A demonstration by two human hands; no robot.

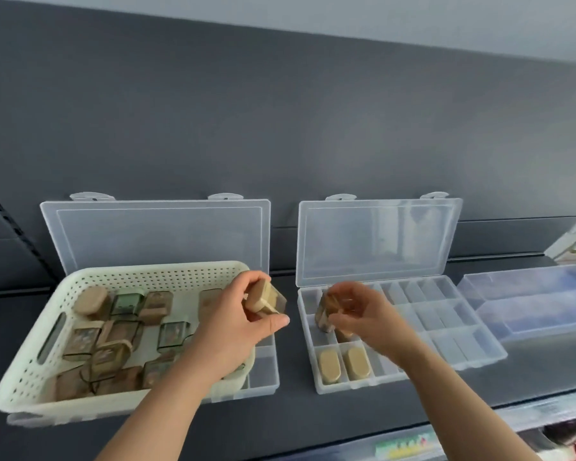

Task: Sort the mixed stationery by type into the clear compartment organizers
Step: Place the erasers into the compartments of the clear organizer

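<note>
Two boxes lie sorted in the organizer; many wait in the basket. Your left hand grips one; your right hand is at another, grip unclear.

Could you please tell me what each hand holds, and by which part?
The left hand pinches a small tan-lidded box by its sides. The right hand is at a second box in the organizer, grip blurred.

Clear glossy plastic organizer; matt perforated cream plastic basket.

Basket lies left of open organizer.
</note>
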